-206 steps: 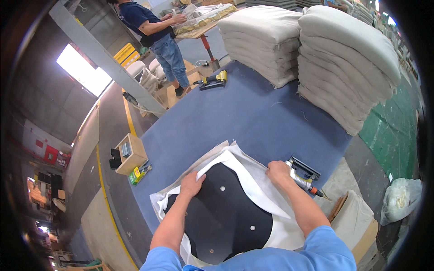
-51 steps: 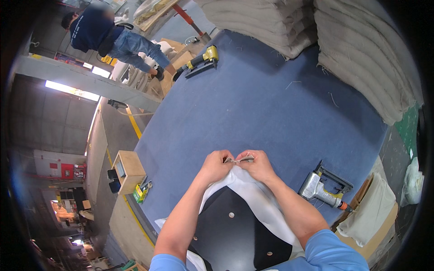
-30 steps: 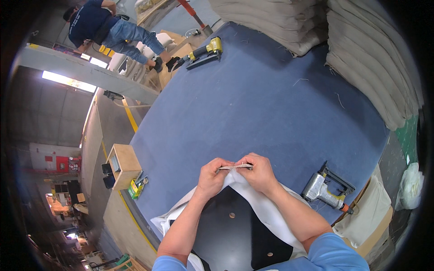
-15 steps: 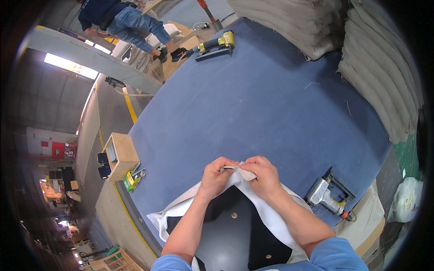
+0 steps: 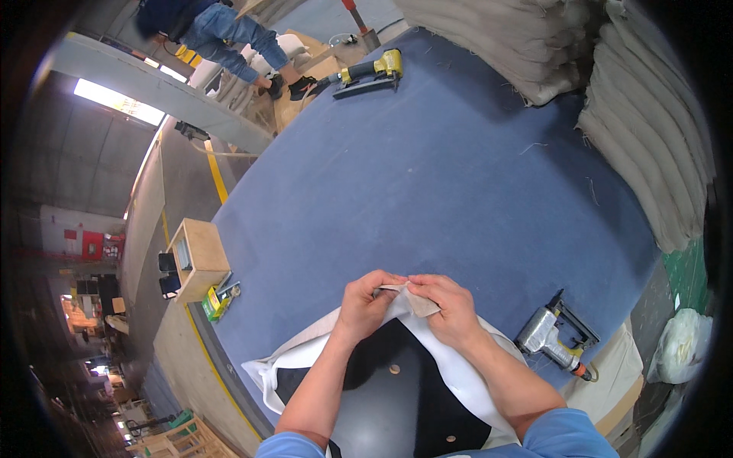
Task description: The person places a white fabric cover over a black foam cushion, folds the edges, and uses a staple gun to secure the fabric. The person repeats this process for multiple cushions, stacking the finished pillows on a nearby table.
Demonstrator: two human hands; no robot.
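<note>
A black panel [image 5: 382, 397] with small round holes lies close to my body, with white padding [image 5: 309, 357] and beige-grey fabric [image 5: 421, 304] around its edges. My left hand [image 5: 365, 307] is closed in a pinch on the fabric's edge at the panel's far corner. Right beside it, my right hand [image 5: 449, 307] also pinches the fabric, and a loose flap hangs between the two. The fingertips nearly meet. To the right of my right forearm lies a silver staple gun [image 5: 544, 336] with an orange hose fitting.
The blue-covered table [image 5: 427, 175] spreads ahead. A yellow and black staple gun [image 5: 370, 74] lies at its far edge. Stacked grey fabric pieces [image 5: 641, 130] stand at the right. A wooden box [image 5: 205, 258] and green-yellow carton [image 5: 217, 303] sit left. Another person [image 5: 229, 38] is at upper left.
Both hands keep their pinch at the corner. The fabric flap between them has turned and hangs more openly by my right fingers. The view has shifted slightly.
</note>
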